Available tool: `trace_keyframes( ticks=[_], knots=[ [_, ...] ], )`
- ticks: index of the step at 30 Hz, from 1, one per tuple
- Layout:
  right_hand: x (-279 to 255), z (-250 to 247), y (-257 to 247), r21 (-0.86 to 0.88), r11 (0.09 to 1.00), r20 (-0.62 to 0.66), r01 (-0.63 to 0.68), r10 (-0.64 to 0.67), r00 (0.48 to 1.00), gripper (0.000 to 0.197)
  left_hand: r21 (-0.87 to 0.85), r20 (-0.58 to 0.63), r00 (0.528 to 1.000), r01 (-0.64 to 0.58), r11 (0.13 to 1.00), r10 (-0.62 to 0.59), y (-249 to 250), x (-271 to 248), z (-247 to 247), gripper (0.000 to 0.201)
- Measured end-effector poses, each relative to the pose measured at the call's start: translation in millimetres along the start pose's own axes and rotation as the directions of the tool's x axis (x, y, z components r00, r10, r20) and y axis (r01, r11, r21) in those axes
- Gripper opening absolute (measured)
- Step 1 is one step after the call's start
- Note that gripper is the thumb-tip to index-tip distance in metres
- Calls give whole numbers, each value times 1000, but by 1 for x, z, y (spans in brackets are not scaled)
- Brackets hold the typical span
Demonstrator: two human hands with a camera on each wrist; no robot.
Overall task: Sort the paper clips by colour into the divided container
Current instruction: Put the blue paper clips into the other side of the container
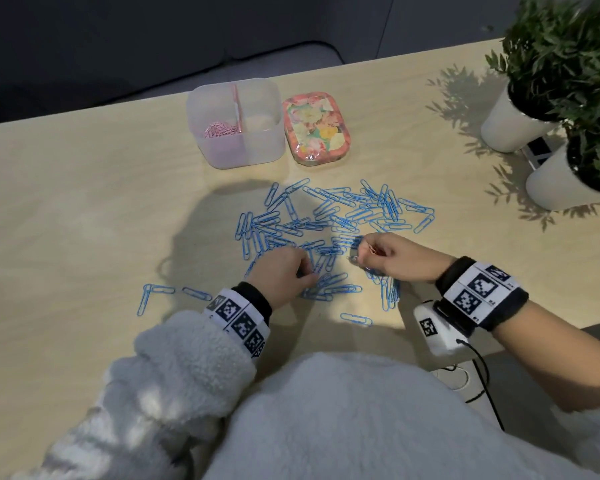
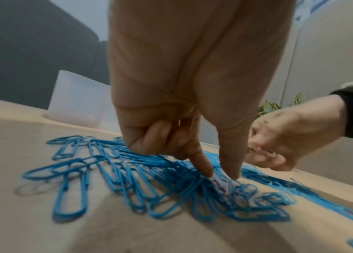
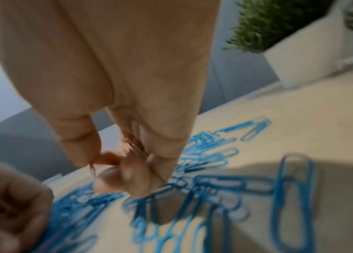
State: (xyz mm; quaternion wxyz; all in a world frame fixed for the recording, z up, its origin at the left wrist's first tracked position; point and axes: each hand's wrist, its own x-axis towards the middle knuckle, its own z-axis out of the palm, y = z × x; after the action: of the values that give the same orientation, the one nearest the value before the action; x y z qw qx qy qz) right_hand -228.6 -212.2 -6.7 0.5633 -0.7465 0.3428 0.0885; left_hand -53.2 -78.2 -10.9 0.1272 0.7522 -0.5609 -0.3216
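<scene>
Several blue paper clips (image 1: 326, 220) lie spread over the middle of the wooden table (image 1: 84, 202). My left hand (image 1: 305, 273) reaches into the near side of the pile. In the left wrist view its forefinger and thumb (image 2: 223, 176) pinch a small pale pink clip (image 2: 220, 182) among the blue ones, with the other fingers curled. My right hand (image 1: 364, 254) hovers just right of it, its fingers curled round a few pink clips (image 1: 374, 251), which look blurred in the right wrist view (image 3: 132, 147). The translucent divided container (image 1: 253, 147) stands at the back, with pink clips (image 1: 219, 128) in its left compartment.
A floral tin (image 1: 316, 128) sits right of the container. Two potted plants in white pots (image 1: 513, 123) (image 1: 558, 181) stand at the far right. A few stray blue clips (image 1: 160, 291) lie to the left of my left wrist, and one (image 1: 355, 318) lies near the table's front edge.
</scene>
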Motion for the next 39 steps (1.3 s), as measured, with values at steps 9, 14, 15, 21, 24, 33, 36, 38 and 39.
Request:
trace_keyframes(
  ticks=[9,14,15,21,24,33,36,38,39],
  knots=[
    [19,35,-19,490,867,2,-95,107,994,21,176,-89,996,28,984,-13,-2,-2,0,10],
    [18,45,-11,-318,940,-104,121,-162,981,13,153,-95,994,62,986,-48,-11,-4,-4,15],
    [15,45,-9,-386,915,-78,118,-160,984,13,138,-102,993,69,988,-55,-13,-5,-5,16],
    [-3,42,-2,-539,834,66,115,-95,993,16,-86,-78,988,127,988,-134,-22,-8,-17,7],
    [-5,37,-7,-522,845,63,117,-99,993,7,-212,-64,984,150,966,-167,-29,-7,-24,7],
    [36,29,-37,-664,732,18,154,-191,982,12,-609,141,964,265,748,-227,-20,2,-38,12],
    [39,22,-33,-627,771,14,109,-129,992,6,-728,214,953,303,616,-216,-18,2,-38,21],
    [37,15,-29,-531,844,-9,83,-103,995,6,-721,215,951,308,621,-221,-17,4,-35,25],
    [36,12,-26,-479,874,-40,79,-112,993,9,-713,209,953,303,633,-221,-17,5,-33,26]
  ],
)
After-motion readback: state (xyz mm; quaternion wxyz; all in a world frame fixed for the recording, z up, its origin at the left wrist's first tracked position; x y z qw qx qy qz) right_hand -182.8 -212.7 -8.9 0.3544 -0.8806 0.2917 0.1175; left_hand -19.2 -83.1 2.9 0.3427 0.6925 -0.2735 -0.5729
